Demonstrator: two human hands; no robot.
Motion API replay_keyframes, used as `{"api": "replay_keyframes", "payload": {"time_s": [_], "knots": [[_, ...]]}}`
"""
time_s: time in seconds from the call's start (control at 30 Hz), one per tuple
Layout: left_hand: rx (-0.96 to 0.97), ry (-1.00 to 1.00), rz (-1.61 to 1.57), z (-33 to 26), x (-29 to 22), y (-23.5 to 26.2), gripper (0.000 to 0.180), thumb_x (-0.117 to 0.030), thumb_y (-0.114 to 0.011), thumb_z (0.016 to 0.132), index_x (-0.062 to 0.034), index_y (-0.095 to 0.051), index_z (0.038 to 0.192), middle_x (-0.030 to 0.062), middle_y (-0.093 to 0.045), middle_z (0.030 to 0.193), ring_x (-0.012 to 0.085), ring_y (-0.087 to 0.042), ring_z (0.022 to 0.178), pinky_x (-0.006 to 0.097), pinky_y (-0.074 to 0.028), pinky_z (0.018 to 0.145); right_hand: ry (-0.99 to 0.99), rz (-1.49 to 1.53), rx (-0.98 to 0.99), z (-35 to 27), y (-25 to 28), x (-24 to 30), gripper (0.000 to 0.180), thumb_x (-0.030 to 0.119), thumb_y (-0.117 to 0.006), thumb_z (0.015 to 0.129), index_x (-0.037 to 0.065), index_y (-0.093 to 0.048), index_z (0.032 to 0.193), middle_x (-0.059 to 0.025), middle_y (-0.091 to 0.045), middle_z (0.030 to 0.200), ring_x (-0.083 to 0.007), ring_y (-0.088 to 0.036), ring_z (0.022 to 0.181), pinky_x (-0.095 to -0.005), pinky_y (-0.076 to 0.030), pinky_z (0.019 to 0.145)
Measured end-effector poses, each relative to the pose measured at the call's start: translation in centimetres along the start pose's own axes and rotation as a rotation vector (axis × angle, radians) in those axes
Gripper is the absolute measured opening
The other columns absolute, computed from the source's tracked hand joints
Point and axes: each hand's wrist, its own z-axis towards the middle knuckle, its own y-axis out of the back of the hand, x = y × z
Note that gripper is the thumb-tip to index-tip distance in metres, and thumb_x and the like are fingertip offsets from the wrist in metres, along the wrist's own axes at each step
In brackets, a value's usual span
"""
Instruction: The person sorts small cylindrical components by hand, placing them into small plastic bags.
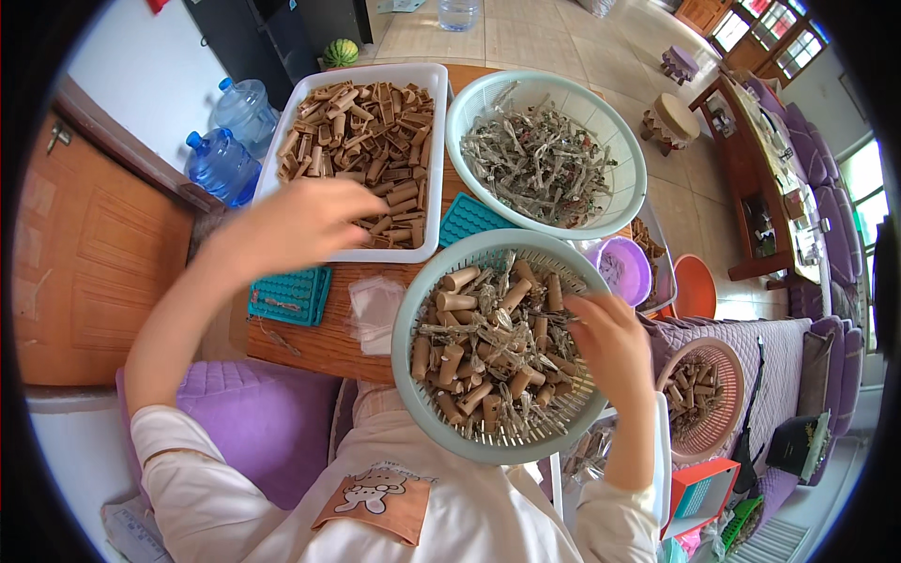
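My left hand (pixel 314 218), somewhat blurred, reaches over the near part of a white tray (pixel 439 141). Its thumb and fingers are apart, with nothing visible between them. Heaped in the tray are brown tube-like pieces (pixel 361 117), many looking like open half shells. My right hand (pixel 615 342) is at the right side of a grey-green colander (pixel 405 310), fingers curled inward and closed; whatever they hold is too small or hidden to make out. Short brown cylinders (pixel 457 302) mixed with clear plastic strips (pixel 511 349) fill this colander, which sits over my lap against the table edge.
A pale green colander (pixel 454 131) of wrapped strips stands beyond. Teal trays (pixel 314 298) and clear plastic bags (pixel 374 314) lie on the wooden table (pixel 343 349). To the right are a purple basin (pixel 622 272), an orange bucket (pixel 694 286) and a pink basket (pixel 737 394) of cylinders.
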Motion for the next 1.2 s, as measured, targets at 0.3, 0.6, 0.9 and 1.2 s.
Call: {"api": "replay_keyframes", "payload": {"time_s": [0.3, 0.6, 0.9, 1.2], "knots": [[-0.218, -0.483, -0.291, 5.0, -7.2, -4.7, 0.02, -0.013, -0.063, 0.074, -0.0051, -0.06, 0.092, 0.0055, -0.062, 0.089, 0.0185, -0.061, 0.081, 0.029, -0.048, 0.071, 0.126, -0.004, 0.526, 3.9, -3.7, -4.3, 0.024, 0.007, -0.062, 0.069, 0.006, -0.051, 0.091, -0.0104, -0.054, 0.094, -0.0278, -0.055, 0.083, -0.037, -0.044, 0.074], [-0.179, 0.002, -1.108, 4.4, -13.9, -9.4, 0.054, -0.037, -0.057, 0.082, -0.0021, -0.039, 0.119, 0.0122, -0.057, 0.092, 0.0171, -0.059, 0.072, 0.028, -0.048, 0.061, -0.36, 1.662, -0.293, 1.0, -0.1, -1.9, 0.026, 0.022, -0.035, 0.094, 0.007, -0.037, 0.115, -0.0057, -0.047, 0.084, -0.0064, -0.038, 0.043, -0.0208, -0.03, 0.034], [-0.555, -0.018, -0.455, 3.3, -16.3, -11.8, 0.023, -0.024, -0.059, 0.08, -0.0057, -0.048, 0.089, 0.0032, -0.054, 0.063, 0.0192, -0.058, 0.055, 0.03, -0.045, 0.045, -0.41, 1.106, -0.243, 0.4, -3.4, 3.5, 0.032, 0.021, -0.047, 0.09, 0.0, -0.051, 0.115, -0.0043, -0.058, 0.084, -0.0041, -0.047, 0.061, -0.0131, -0.037, 0.05], [-0.748, 0.235, -1.06, 0.2, -15.4, -13.8, 0.011, -0.009, -0.061, 0.079, -0.004, -0.056, 0.088, 0.0061, -0.061, 0.071, 0.0143, -0.062, 0.06, 0.026, -0.046, 0.05, -0.275, 1.103, 0.03, -2.6, -3.8, 2.9, 0.037, -0.003, -0.059, 0.077, -0.003, -0.053, 0.113, -0.0077, -0.06, 0.088, -0.0096, -0.057, 0.074, -0.0175, -0.046, 0.061]]}}
